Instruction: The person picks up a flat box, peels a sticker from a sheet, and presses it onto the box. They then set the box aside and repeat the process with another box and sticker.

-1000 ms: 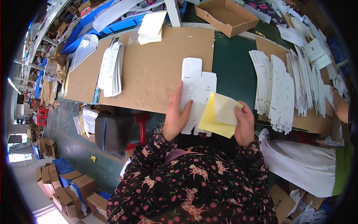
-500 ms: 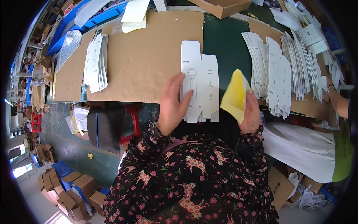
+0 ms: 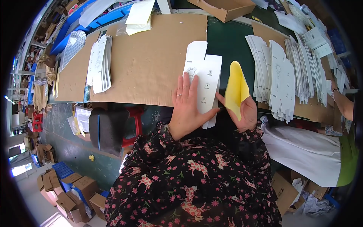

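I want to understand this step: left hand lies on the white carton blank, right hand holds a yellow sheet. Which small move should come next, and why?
Probably bring the yellow sheet down onto the white carton blank. The right hand holds it raised beside the blank, and the left hand lies flat on the blank.

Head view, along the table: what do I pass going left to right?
White carton stack → left hand on flat white carton → yellow sheet in right hand → fanned rows of white cartons.

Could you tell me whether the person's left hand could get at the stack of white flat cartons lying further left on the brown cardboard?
Probably yes: the left hand rests on the white carton blank, and only bare brown cardboard lies between it and the stack.
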Demonstrator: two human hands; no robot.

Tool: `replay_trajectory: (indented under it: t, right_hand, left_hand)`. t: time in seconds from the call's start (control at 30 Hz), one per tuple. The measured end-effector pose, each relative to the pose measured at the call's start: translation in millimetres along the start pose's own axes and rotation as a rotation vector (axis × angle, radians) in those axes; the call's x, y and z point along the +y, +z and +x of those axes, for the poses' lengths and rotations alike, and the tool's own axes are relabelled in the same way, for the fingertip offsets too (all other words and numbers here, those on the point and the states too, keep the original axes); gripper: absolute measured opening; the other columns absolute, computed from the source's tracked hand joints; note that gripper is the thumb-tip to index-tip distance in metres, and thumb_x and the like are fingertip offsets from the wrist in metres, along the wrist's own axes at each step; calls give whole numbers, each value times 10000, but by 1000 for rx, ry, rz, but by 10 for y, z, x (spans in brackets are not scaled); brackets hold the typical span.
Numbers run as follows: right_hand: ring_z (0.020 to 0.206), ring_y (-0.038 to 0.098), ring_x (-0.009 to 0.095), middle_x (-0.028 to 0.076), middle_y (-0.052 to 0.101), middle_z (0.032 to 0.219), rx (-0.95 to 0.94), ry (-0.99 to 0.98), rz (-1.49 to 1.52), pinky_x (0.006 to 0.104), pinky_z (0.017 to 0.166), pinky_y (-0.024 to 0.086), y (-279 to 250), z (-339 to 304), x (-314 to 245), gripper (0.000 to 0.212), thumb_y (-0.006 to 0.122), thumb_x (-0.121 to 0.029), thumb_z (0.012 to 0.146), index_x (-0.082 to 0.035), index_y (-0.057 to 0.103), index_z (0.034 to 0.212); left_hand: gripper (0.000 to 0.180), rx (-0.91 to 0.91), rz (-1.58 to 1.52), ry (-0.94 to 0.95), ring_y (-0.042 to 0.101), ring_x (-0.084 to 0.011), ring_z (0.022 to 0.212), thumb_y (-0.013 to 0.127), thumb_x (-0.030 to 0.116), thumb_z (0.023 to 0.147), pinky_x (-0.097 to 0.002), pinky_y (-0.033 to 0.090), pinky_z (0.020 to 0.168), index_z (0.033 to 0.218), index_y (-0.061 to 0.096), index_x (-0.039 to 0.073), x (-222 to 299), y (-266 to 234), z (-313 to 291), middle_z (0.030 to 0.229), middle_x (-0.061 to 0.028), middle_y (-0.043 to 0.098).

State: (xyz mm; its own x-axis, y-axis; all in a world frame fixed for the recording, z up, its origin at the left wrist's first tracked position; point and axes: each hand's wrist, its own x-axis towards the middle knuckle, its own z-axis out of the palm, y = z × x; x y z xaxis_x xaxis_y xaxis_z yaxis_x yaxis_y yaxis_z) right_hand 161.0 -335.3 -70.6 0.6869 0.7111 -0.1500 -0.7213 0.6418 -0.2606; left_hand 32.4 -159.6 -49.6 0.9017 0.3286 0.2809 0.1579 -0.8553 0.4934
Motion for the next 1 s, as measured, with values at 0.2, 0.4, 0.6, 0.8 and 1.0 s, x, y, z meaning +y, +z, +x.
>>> replay_trajectory:
  t: [0.2,0.4,0.6,0.8,1.0]
  right_hand:
    - [1268,655,318,116,693,1341,43,34,-42,688,1293,149,165,95,41,420,457,-135,1094,-51,506,1502]
    - [1227,660,290,99,719,1284,103,7,-48,685,1297,133,10,-22,69,389,513,-130,1060,-51,566,1438]
    - [1043,620,222,66,705,1104,43,4,-9,660,1298,180,68,-77,30,287,568,-124,1031,-47,641,1297]
    - [963,567,187,42,630,979,133,2,16,650,1299,192,62,-112,21,246,576,-107,1024,-34,643,1249]
    - [948,561,180,39,596,994,122,-9,-10,644,1293,220,43,-145,17,237,600,-96,1011,-23,630,1234]
  left_hand:
    - [899,-44,-964,-233,341,-446,1531,762,394,894,-616,296,1211,1586,364,-19,-370,-315,122,1663,-280,334]
    - [832,127,-1878,-399,489,-429,1400,638,545,943,-702,363,1135,1572,428,44,-984,-612,-154,1599,-189,465]
    - [838,274,-2272,-327,530,-454,1334,580,654,963,-721,389,1095,1548,469,65,-1045,-593,-283,1549,-191,512]
    - [866,279,-2252,-286,521,-439,1340,561,692,965,-678,407,1097,1563,453,74,-1097,-568,-301,1555,-188,506]
    - [804,334,-2338,-260,537,-410,1356,535,637,1004,-599,409,1143,1551,467,52,-1175,-489,-366,1545,-189,529]
